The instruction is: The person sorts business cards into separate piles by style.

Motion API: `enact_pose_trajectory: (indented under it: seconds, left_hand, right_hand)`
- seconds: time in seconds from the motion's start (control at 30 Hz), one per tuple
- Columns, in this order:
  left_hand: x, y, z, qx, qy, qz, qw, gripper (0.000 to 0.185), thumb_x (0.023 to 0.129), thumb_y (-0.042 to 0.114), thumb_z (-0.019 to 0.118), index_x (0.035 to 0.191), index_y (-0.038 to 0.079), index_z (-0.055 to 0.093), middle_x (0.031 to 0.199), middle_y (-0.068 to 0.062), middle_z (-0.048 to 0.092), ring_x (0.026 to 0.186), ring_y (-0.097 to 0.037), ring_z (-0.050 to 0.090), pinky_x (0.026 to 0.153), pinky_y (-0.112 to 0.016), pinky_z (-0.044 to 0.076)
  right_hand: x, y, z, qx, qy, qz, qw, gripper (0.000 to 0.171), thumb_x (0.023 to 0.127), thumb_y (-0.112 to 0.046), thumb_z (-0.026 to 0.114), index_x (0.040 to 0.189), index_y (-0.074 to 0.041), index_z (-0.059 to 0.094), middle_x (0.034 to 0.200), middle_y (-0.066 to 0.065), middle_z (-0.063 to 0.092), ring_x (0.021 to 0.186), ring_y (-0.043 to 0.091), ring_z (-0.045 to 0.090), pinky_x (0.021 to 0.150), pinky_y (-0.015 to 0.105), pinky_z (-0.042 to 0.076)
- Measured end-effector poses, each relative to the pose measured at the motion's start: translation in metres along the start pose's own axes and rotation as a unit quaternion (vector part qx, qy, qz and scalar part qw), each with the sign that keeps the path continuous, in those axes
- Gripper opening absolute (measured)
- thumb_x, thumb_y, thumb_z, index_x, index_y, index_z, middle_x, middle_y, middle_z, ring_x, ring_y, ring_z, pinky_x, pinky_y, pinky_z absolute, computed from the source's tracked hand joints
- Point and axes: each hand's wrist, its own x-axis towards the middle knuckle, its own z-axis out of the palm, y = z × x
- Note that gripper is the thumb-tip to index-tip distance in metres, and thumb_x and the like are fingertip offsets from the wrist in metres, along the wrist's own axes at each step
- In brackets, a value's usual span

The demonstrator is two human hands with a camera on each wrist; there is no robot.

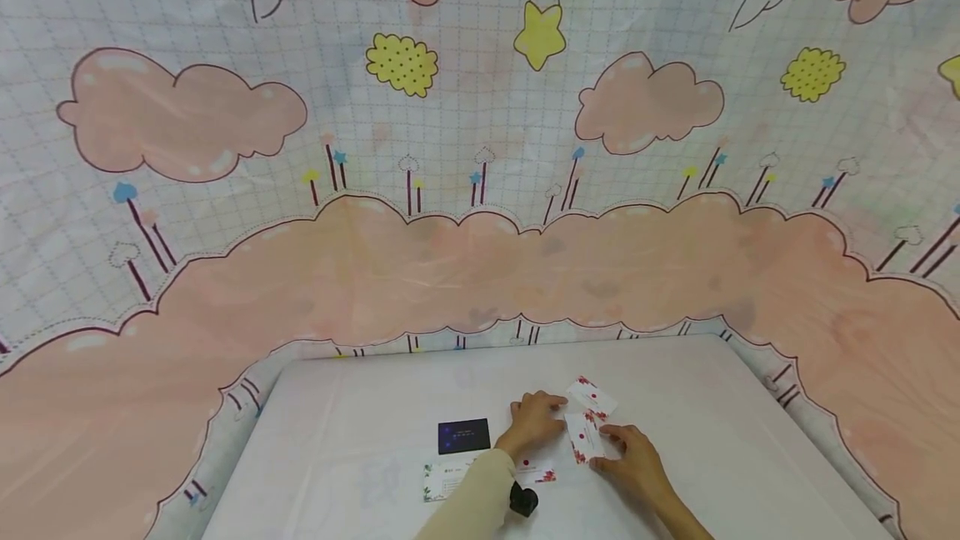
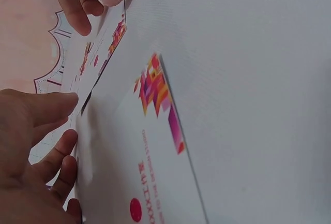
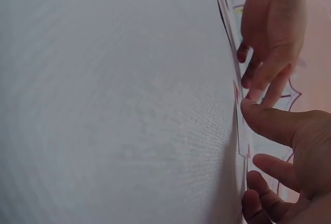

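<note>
A white business card (image 1: 583,437) with red floral corners lies under my two hands. My right hand (image 1: 633,461) holds it at its right side, thumb at the lower corner and index finger at the edge. In the right wrist view, the card (image 3: 241,131) sits between that thumb and index finger. My left hand (image 1: 534,423) rests beside the card's left edge, fingers loosely bent, the thumb close to the edge; whether it touches is hard to tell. Just beyond lies another red-patterned card (image 1: 591,396), its lower corner meeting the held one.
A dark blue card (image 1: 463,436) and a white card with green leaves (image 1: 442,480) lie left of my left forearm. A further red-flowered card (image 1: 538,471) is partly covered by that wrist, which wears a black camera (image 1: 524,500). Patterned cloth (image 1: 525,273) hangs behind the white table (image 1: 337,440).
</note>
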Motion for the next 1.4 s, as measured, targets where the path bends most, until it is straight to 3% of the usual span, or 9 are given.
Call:
enact_pose_trajectory:
  seconds: [0.23,0.57,0.9,1.2,1.4]
  left_hand:
    - [0.0015,0.0014,0.0033,0.036,-0.001,-0.008,0.9993,0.037,0.082,0.02,0.073,0.119,0.019,0.072,0.105,-0.003,0.063,0.097,-0.022,0.048,0.089,-0.045,0.03]
    - [0.0004,0.0007,0.0062,0.047,0.005,-0.001,0.9989,0.035,0.08,0.014,0.072,0.114,0.02,0.074,0.113,-0.006,0.064,0.103,-0.025,0.05,0.088,-0.046,0.031]
    - [-0.0031,-0.0001,0.0092,0.029,0.008,0.002,0.9995,0.027,0.08,0.015,0.075,0.107,0.021,0.076,0.111,-0.006,0.063,0.103,-0.026,0.049,0.09,-0.048,0.03]
    - [-0.0045,-0.0006,0.0092,0.001,0.007,0.005,1.0,0.031,0.075,0.016,0.082,0.106,0.02,0.074,0.112,-0.002,0.064,0.102,-0.023,0.048,0.091,-0.046,0.029]
    - [-0.0057,-0.002,0.0084,-0.033,0.01,0.013,0.9993,0.033,0.075,0.015,0.083,0.106,0.02,0.072,0.096,0.006,0.067,0.093,-0.016,0.048,0.091,-0.044,0.026]
  right_hand:
    - [-0.001,0.0012,0.0006,-0.012,-0.01,0.009,1.0,0.055,0.065,-0.023,0.089,0.113,-0.006,0.07,0.101,0.006,0.064,0.091,0.019,0.058,0.081,0.04,0.048]
    - [0.0001,0.0037,0.0006,-0.013,-0.013,0.008,1.0,0.054,0.065,-0.025,0.089,0.112,-0.006,0.07,0.105,0.01,0.064,0.096,0.024,0.061,0.088,0.048,0.049]
    - [-0.0025,0.0054,0.0012,-0.022,-0.011,0.003,1.0,0.052,0.066,-0.025,0.088,0.111,-0.006,0.072,0.106,0.009,0.065,0.095,0.024,0.061,0.083,0.046,0.05]
    - [-0.0043,0.003,-0.0013,-0.026,-0.011,0.005,1.0,0.051,0.066,-0.026,0.088,0.111,-0.006,0.072,0.106,0.009,0.064,0.096,0.025,0.061,0.084,0.047,0.049]
    - [-0.0047,0.0023,-0.0013,-0.024,-0.014,0.015,0.999,0.05,0.067,-0.025,0.088,0.111,-0.006,0.072,0.108,0.011,0.065,0.097,0.026,0.062,0.085,0.049,0.05]
